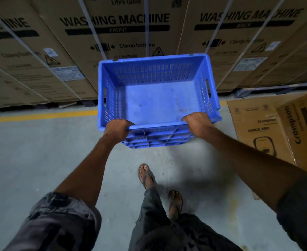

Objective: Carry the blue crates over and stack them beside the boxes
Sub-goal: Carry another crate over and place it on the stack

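the left hand (117,128) is curled over the near rim of the blue crate (158,98), and the right hand (197,122) is wrapped round the same rim, close to the right corner. the fingers of both are folded down inside the rim. the crate is held clear of the grey floor (31,151), out in front of the body, open side up, and nothing is seen inside it. its far edge is near the row of tall cardboard boxes (116,33), in front of the yellow floor line (40,115).

the carry is judged to be near its end for this crate: the boxes are reached, but the crate is not yet set down. no other crate and no started stack can be seen, so how many are left cannot be told.

on the tall boxes "washing machine" is printed in large letters, with "front" beneath it on the middle box and "back" on the one to the right. "life's good" is read at the top edge, and "clamp bottom" and "caution" lower down. the small white stickers are too blurred to read. on the opened carton (275,127) at the right, "crompton" and "amica pro" are printed.
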{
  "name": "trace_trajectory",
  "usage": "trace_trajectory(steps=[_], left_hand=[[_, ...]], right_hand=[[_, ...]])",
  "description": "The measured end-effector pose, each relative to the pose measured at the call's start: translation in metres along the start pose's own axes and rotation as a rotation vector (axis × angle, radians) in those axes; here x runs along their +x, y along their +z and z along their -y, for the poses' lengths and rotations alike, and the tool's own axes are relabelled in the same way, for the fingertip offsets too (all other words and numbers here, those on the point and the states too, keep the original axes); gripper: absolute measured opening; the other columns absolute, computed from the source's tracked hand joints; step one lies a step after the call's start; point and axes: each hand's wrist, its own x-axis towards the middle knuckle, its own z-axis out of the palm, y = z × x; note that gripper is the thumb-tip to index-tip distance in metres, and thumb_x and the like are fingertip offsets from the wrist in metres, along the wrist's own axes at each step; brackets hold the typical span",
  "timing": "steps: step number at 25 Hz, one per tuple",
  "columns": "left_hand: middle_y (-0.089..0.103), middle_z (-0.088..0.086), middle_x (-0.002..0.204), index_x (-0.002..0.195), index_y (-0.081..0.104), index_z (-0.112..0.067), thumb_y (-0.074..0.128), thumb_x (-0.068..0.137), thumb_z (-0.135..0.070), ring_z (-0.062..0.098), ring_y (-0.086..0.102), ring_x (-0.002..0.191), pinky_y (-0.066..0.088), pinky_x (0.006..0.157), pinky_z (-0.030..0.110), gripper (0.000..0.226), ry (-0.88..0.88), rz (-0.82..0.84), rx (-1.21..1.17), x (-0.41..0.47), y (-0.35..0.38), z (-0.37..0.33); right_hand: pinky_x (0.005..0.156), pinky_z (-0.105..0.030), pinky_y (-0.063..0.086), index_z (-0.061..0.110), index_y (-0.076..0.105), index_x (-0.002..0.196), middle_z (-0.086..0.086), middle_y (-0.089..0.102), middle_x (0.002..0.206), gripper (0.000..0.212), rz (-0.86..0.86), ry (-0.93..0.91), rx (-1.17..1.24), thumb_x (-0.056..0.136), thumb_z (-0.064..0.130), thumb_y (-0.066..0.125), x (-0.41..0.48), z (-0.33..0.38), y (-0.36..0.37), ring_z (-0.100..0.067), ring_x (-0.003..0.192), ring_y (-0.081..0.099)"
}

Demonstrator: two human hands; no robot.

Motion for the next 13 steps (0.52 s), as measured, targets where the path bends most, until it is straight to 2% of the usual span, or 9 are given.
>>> trace_trajectory(steps=[4, 8, 11, 13], left_hand=[[0.071, 0.005, 0.098, 0.102, 0.071, -0.03, 0.066, 0.083, -0.027, 0.032, 0.067, 0.096, 0.053, 0.08, 0.04, 0.019, -0.034, 0.036, 0.03, 0.007, -0.01, -0.005], [0.071, 0.008, 0.101, 0.103, 0.07, -0.03, 0.068, 0.083, -0.036, 0.036, 0.068, 0.096, 0.056, 0.083, 0.044, 0.021, -0.052, 0.058, 0.051, 0.015, -0.009, -0.009], [0.073, 0.009, 0.104, 0.118, 0.066, -0.033, 0.072, 0.081, -0.046, 0.033, 0.068, 0.101, 0.051, 0.089, 0.041, 0.039, 0.016, -0.014, 0.004, 0.006, -0.006, -0.01], [0.073, 0.01, 0.106, 0.125, 0.062, -0.033, 0.071, 0.081, -0.052, 0.032, 0.068, 0.102, 0.05, 0.087, 0.04, 0.049, 0.073, -0.073, -0.051, 0.004, -0.009, -0.018]], right_hand=[[0.083, -0.035, 0.051, 0.024, 0.068, 0.108, -0.009, 0.071, 0.104, 0.029, 0.035, 0.015, 0.02, 0.081, 0.013, 0.062, 0.008, -0.003, -0.007, -0.032, 0.105, 0.065], [0.089, -0.037, 0.051, 0.026, 0.067, 0.114, -0.01, 0.071, 0.11, 0.034, 0.072, 0.034, 0.068, 0.081, 0.015, 0.064, 0.014, -0.006, -0.006, -0.032, 0.108, 0.064], [0.094, -0.038, 0.048, 0.027, 0.062, 0.122, -0.01, 0.066, 0.121, 0.044, 0.06, -0.03, 0.146, 0.079, 0.031, 0.072, 0.012, 0.0, -0.005, -0.03, 0.116, 0.06], [0.09, -0.039, 0.05, 0.025, 0.059, 0.121, -0.01, 0.065, 0.12, 0.044, 0.036, -0.056, 0.18, 0.081, 0.04, 0.071, 0.008, 0.004, -0.006, -0.031, 0.113, 0.061]])
